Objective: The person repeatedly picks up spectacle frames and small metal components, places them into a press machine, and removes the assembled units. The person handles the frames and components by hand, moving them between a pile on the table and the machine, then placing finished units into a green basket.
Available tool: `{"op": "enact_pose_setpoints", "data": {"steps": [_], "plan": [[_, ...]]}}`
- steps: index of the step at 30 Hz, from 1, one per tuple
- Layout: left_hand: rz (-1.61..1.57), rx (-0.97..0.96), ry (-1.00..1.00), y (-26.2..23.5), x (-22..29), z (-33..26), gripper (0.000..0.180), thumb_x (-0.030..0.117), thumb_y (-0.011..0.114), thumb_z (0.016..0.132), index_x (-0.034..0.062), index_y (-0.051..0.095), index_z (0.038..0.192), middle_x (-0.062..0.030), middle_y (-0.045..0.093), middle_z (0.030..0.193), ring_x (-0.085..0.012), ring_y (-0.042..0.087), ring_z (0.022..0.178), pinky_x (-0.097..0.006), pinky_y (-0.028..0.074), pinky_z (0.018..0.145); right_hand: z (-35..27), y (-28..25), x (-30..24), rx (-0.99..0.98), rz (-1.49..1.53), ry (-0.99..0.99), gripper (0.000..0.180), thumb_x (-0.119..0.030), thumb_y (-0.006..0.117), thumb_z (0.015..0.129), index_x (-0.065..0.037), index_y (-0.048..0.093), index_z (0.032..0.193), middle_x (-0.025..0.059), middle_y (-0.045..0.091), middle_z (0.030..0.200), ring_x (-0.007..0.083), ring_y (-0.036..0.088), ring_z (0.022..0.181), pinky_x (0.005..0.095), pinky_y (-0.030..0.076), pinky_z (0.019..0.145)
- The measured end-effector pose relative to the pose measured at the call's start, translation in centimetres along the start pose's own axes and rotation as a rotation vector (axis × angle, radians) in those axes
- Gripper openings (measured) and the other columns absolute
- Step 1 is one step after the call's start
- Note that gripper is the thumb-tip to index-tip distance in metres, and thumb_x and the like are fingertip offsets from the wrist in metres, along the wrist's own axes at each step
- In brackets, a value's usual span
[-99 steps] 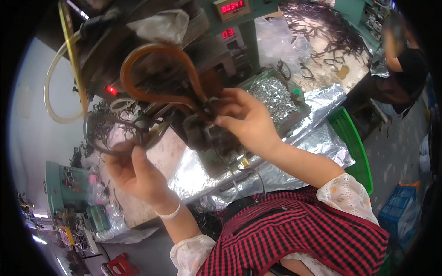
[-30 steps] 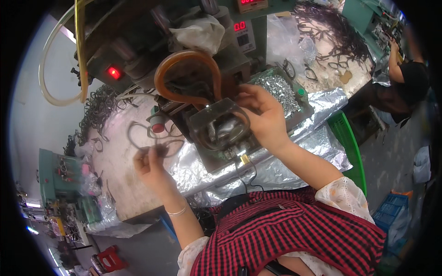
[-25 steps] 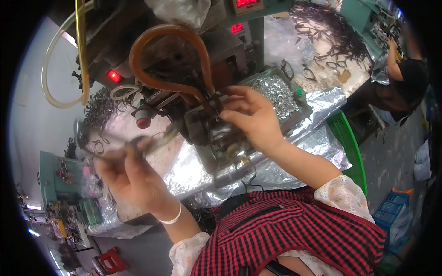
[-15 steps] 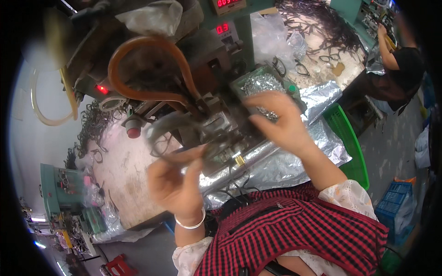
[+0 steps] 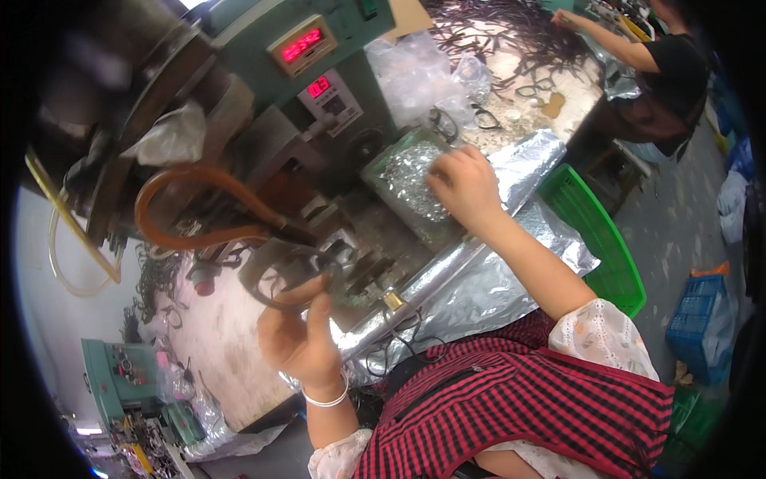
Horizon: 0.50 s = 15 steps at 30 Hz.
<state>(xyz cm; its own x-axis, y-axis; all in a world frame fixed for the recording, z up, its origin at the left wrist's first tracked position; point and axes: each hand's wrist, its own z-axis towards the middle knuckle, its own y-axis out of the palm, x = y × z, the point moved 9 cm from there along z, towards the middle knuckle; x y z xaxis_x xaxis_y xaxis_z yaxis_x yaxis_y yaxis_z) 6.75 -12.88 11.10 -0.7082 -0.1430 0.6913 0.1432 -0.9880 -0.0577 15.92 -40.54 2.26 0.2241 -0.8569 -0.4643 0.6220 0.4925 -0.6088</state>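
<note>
Dark, round-rimmed glasses (image 5: pixel 259 298) are pinched in the left hand (image 5: pixel 303 339), off the green rectangular tray's (image 5: pixel 377 166) left edge. Over its right edge, the right hand (image 5: pixel 469 188) curls at silver metal bits (image 5: pixel 407 177), grip unclear.

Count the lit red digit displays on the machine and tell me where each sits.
2: a tan-framed display high on the green housing, and a white-panelled display just below it. Any on sides out of view are hidden.

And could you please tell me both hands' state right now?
Left hand: closed on a dark glasses frame.
Right hand: curled over small silvery pieces; whether holding any, cannot tell.
</note>
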Motion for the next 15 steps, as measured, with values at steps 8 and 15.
{"op": "enact_pose_setpoints", "data": {"steps": [8,15], "plan": [[0.09,0.127,-0.063,-3.8,-1.0,-1.0,0.027,0.007,0.072,0.085,-0.0051,0.062,0.107,-0.0135,0.066,0.102,-0.0202,0.063,0.083,-0.03,0.052,0.076,-0.8,5.1,-3.6,-0.218,0.05,-0.468,0.012,-0.019,0.061,0.076,-0.012,0.066,0.085,0.0109,0.059,0.103,0.0299,0.054,0.103,0.0439,0.048,0.073],[0.423,0.447,0.191,-9.4,-2.0,-2.5,0.034,0.022,0.067,0.091,-0.0042,0.056,0.109,-0.0178,0.064,0.103,-0.0257,0.06,0.095,-0.039,0.049,0.087,1.1,3.7,-2.5,-0.013,0.117,-0.276,0.012,-0.018,0.062,0.079,-0.008,0.059,0.084,0.0077,0.057,0.083,0.0274,0.054,0.088,0.0389,0.044,0.066]]}}
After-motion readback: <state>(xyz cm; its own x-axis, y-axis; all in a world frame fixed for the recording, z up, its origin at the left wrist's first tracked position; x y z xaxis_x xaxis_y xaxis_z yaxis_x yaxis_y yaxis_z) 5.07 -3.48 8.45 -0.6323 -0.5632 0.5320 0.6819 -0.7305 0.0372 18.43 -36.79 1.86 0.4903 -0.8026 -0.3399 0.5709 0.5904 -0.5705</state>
